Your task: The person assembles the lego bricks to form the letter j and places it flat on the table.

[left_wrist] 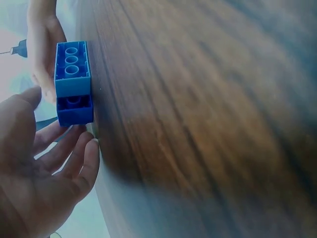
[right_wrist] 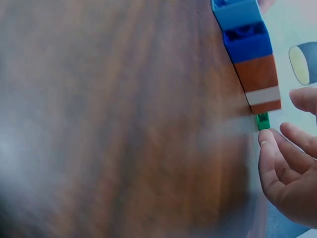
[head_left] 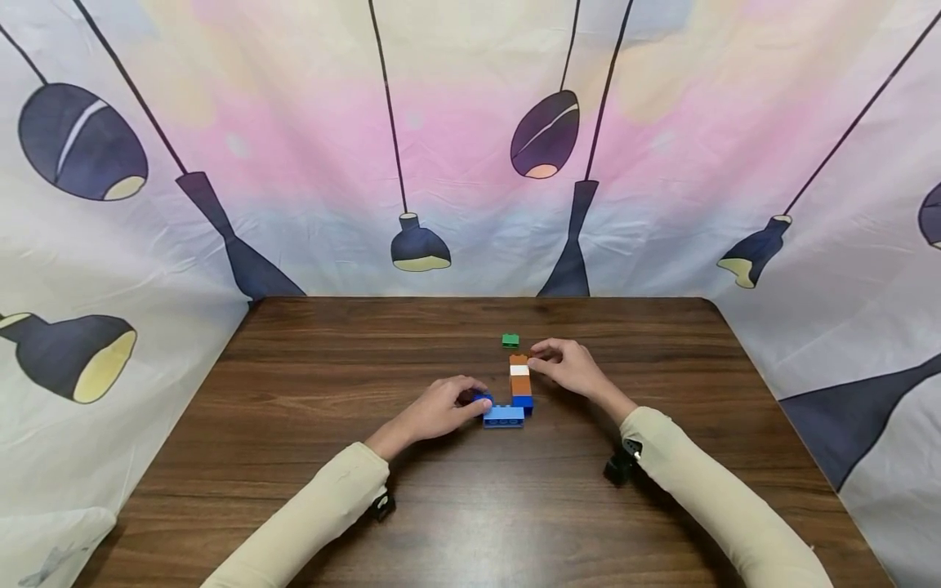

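Note:
Toy building bricks lie on their sides in an L shape. Its near arm has a light blue brick [head_left: 503,417], hollow underside facing me, with a dark blue brick [left_wrist: 75,110] at its left end. The far-running arm has another dark blue brick [right_wrist: 248,45], then orange [right_wrist: 256,73], white [head_left: 519,370] and orange again. My left hand [head_left: 439,408] curves loosely about the left end, fingertips right at the dark blue brick and thumb raised apart from it. Beside the far orange end is my right hand [head_left: 575,369], its thumb and fingers spread with nothing between them.
A small green brick [head_left: 510,340] sits by itself just beyond the orange end. All the bricks are on a brown wooden table [head_left: 331,351]. Behind its far edge hangs a cloth [head_left: 485,245] printed with lamps.

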